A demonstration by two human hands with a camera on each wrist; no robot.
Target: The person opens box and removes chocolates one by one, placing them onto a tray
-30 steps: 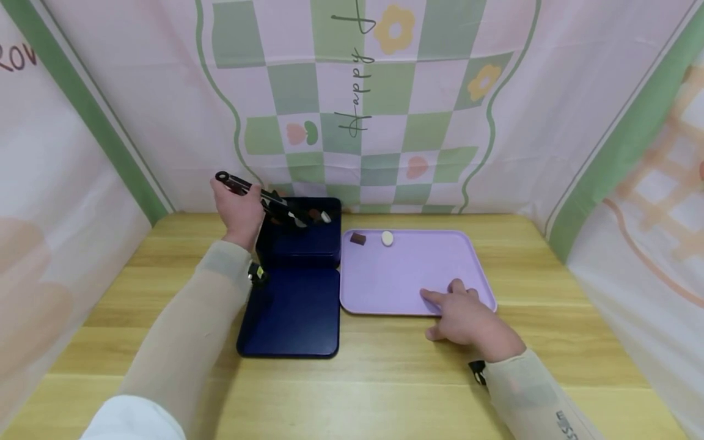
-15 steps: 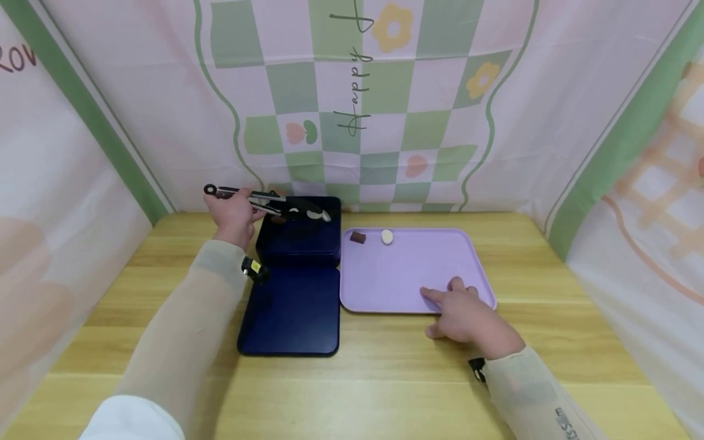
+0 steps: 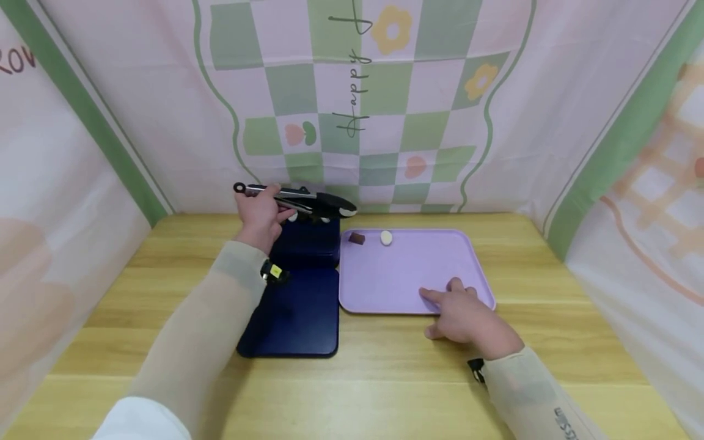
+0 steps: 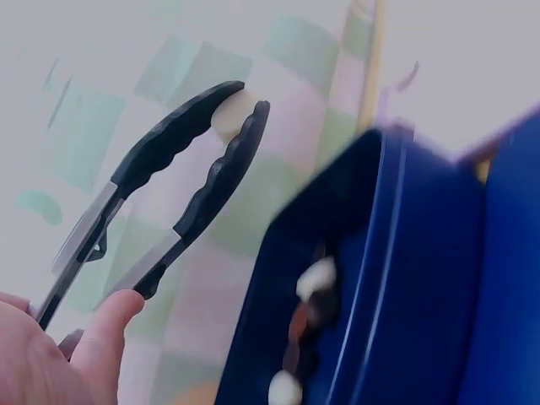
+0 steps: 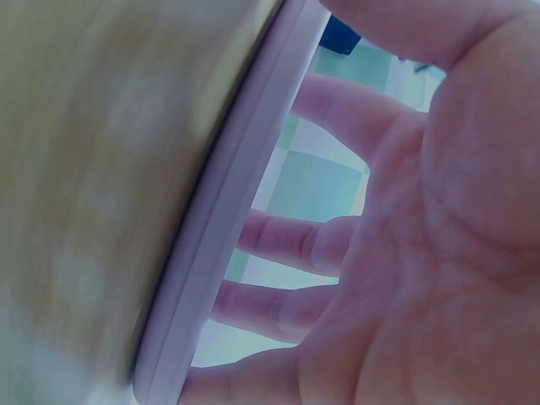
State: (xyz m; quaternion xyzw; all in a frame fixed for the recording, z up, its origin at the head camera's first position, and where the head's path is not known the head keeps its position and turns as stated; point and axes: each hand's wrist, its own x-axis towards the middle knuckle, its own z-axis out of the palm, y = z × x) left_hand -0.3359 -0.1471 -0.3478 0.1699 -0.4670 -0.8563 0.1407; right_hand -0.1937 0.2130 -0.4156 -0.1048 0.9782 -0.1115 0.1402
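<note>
My left hand grips a pair of black-tipped metal tongs above the dark blue box. Pinched between the tong tips is a small whitish rounded piece, clearest in the left wrist view. Several white and brown pieces lie inside the box, blurred. On the lilac tray, a dark brown block and a white oval piece sit near the far left rim. My right hand rests on the tray's near right edge, fingers extended onto its surface.
A flat dark blue lid or panel lies in front of the box, left of the tray. All stand on a wooden table. A printed cloth hangs right behind the box and tray.
The tongs dipped into the box, closed on a whitish piece, and rose with it. My left hand has since moved right, bringing the tips toward the tray. The right hand stays put.
</note>
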